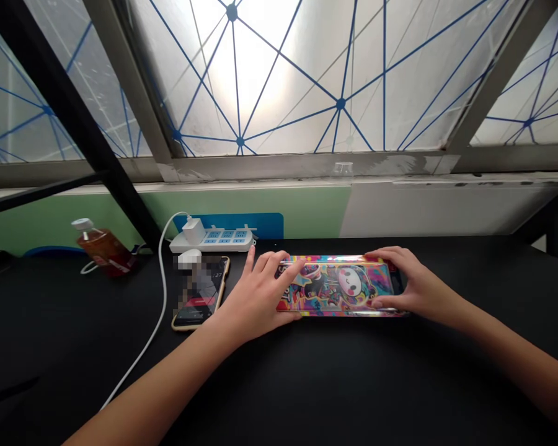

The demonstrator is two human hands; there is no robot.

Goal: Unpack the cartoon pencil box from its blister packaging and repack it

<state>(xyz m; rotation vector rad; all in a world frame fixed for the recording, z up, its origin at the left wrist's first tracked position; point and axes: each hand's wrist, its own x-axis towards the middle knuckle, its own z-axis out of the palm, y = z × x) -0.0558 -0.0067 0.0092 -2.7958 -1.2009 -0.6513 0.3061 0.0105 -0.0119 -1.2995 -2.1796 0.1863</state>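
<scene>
A flat, brightly coloured pencil case with a white cartoon face on its shiny lid lies lengthwise on the black table. Its left end is under my left hand, the thumb along the near edge and the fingers over the top and far edge. At the other end, my right hand grips the case between the thumb on its lid and the fingers at the far edge. My palms and fingers hide parts of both ends.
Left of the case lies a phone in a yellowish frame. Behind it is a white power strip with a plugged-in charger; its white cable runs toward me. A tilted drink bottle stands farther left, near a black metal post.
</scene>
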